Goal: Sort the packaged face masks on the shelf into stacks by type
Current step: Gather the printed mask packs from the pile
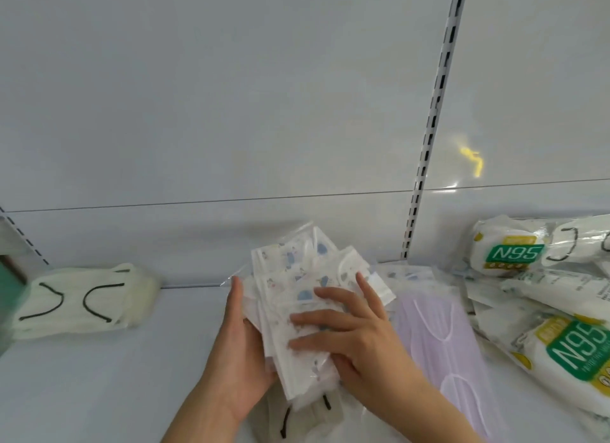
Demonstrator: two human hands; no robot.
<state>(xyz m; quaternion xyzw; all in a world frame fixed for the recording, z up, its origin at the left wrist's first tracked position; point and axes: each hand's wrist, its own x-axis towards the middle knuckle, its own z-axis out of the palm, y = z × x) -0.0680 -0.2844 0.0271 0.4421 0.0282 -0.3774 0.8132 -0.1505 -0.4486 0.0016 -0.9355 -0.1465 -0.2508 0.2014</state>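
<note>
- We see only part of the beige mask pack [307, 413] with black ear loops: it lies on the shelf [115, 376] under the hands and runs out of the bottom edge.
- A green object [10, 297] at the left edge is cut off, and we cannot tell what it is.
- The small print on the far right packs is too blurred to read.
- The left hand [242, 347] cups the left side of the printed mask packs [297, 297] from below, palm turned inward, fingers fairly straight along the edge; its fingertips are hidden behind the packs.
- The right hand [356, 337] rests on top of the same fanned bundle, fingers spread apart and flat against the plastic.
- The bundle is held just above the shelf, at the middle.
- A lilac mask pack [439, 337] lies just right of the hands.
- Two white bags [574, 350] on the right read "N95" in white on green.
- A cream mask pack [82, 300] sits at left.
</note>
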